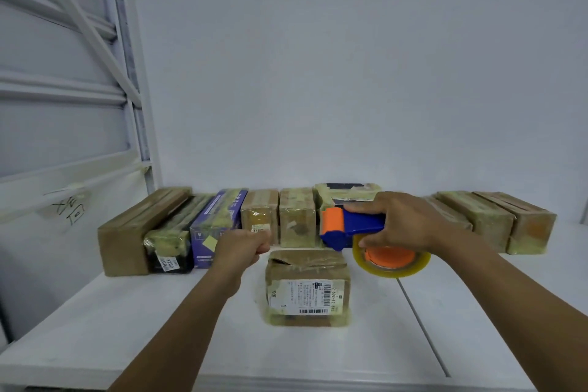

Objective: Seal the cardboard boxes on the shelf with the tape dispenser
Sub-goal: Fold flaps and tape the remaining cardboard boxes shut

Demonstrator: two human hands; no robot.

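Nine boxes [297,216] behind, one front box [308,286]; right hand [404,223] grips tape dispenser [353,226], left hand [241,247] fisted.

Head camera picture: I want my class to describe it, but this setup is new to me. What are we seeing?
No machine here: a person wears the camera on the head, looking forward and down at two bare hands. The right hand grips a blue and orange tape dispenser above the white shelf. The left hand is curled beside a labelled cardboard box; whether it pinches tape is unclear. A row of taped boxes stands behind.
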